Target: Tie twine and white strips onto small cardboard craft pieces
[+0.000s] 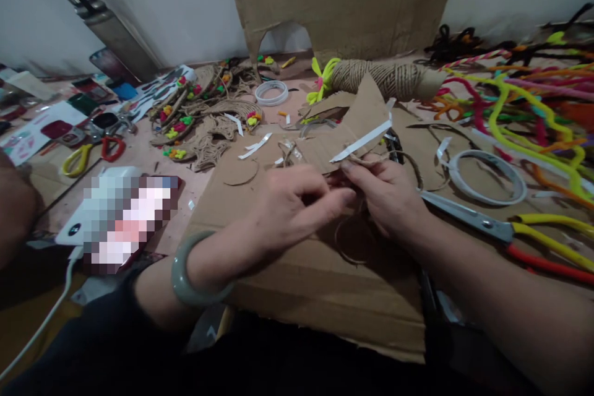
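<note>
A cut cardboard shape [364, 114] with a white tape strip [364, 141] along its edge is held up over a flat cardboard sheet [325, 284]. My right hand [387, 195] pinches its lower edge together with thin brown twine, which loops down below [350, 241] and out to the right. My left hand [297, 204], with fingers curled, is just left of the right one; its fingertips are partly hidden, and what they grip is too small to make out. A green bangle circles the left wrist.
Scissors [492, 227] and a tape roll [487, 178] lie at the right, near colourful pipe cleaners [533, 105]. Behind are a twine spool [380, 77] and twine-wrapped shapes [208, 117]. A phone [139, 223] lies left; part of another person shows at the left edge.
</note>
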Tool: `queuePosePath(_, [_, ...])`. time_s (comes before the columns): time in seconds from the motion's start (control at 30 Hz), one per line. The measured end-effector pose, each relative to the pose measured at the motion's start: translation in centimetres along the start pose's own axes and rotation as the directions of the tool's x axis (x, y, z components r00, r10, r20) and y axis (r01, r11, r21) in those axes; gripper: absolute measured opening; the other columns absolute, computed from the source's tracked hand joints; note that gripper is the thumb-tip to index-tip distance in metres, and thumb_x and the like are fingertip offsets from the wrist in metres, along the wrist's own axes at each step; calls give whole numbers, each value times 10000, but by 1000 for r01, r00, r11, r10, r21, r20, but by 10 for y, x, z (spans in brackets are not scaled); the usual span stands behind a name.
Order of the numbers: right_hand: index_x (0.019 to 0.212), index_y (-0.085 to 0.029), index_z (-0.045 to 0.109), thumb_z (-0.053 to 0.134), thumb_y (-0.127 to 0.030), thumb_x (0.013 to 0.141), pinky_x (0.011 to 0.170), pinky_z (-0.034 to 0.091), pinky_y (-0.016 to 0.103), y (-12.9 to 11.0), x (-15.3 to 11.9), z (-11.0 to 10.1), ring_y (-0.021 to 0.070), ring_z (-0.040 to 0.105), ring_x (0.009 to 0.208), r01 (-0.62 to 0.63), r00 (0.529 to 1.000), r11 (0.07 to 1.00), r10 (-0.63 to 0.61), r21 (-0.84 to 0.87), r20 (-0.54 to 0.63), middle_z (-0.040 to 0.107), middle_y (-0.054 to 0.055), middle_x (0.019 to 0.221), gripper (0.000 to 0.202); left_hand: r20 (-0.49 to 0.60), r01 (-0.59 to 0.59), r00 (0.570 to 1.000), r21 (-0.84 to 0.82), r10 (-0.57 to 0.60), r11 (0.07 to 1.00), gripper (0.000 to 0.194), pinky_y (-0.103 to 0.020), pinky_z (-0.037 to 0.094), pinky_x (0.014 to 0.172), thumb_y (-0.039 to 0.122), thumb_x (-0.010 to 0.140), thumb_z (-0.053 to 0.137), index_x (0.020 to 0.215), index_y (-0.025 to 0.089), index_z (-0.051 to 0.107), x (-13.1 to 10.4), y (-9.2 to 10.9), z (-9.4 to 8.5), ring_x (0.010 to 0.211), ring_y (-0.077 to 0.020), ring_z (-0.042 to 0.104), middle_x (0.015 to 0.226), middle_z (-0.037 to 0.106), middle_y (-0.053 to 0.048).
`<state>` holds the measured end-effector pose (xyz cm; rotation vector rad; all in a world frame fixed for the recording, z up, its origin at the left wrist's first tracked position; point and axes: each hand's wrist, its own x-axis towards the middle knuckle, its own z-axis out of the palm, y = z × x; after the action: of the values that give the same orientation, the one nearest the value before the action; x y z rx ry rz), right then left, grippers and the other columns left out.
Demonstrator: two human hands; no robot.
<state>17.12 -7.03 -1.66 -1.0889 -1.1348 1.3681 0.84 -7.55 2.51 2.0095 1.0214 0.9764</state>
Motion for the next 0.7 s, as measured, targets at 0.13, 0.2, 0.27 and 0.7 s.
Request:
queuePosePath(0.13, [618, -195, 647, 737, -470, 734, 493, 461, 238, 2, -2, -2, 105, 566, 518, 27, 1000, 999, -27, 31, -5, 607, -17, 571, 312, 233, 373, 908, -66, -349, 925, 441, -248, 366, 532, 524, 844, 609, 602, 155, 610, -1, -10, 9, 539, -118, 470, 549, 539, 9])
queuePosePath(0.2, [583, -199, 617, 752, -478, 714, 451, 421, 231, 0, -3, -1, 96, 526, 467, 15, 1000, 998, -14, 69, -9, 562, -32, 515, 337, 225, 320, 936, -226, -270, 920, 326, -271, 448, 648, 474, 834, 639, 770, 157, 682, 3, -15, 12, 682, -162, 576, 706, 657, -29])
queuePosePath(0.27, [566, -199, 606, 761, -480, 706, 434, 402, 227, -2, -6, 2, 90, 508, 439, 16, 1000, 994, -17, 106, 11, 554, -35, 496, 349, 207, 254, 960, -375, -187, 891, 277, -289, 477, 734, 433, 855, 623, 802, 168, 684, 6, -16, 14, 765, -182, 611, 772, 686, -44])
queuePosePath(0.7, [718, -181, 639, 554, -311, 880, 530, 450, 223, -13, -16, 2, 100, 572, 555, 224, 937, 926, -119, -304, 328, 630, -4, 606, 224, -46, 378, 913, -277, -405, 883, 447, -263, 250, 460, 365, 838, 550, 452, 193, 406, 10, -9, -12, 451, -90, 276, 432, 257, 49])
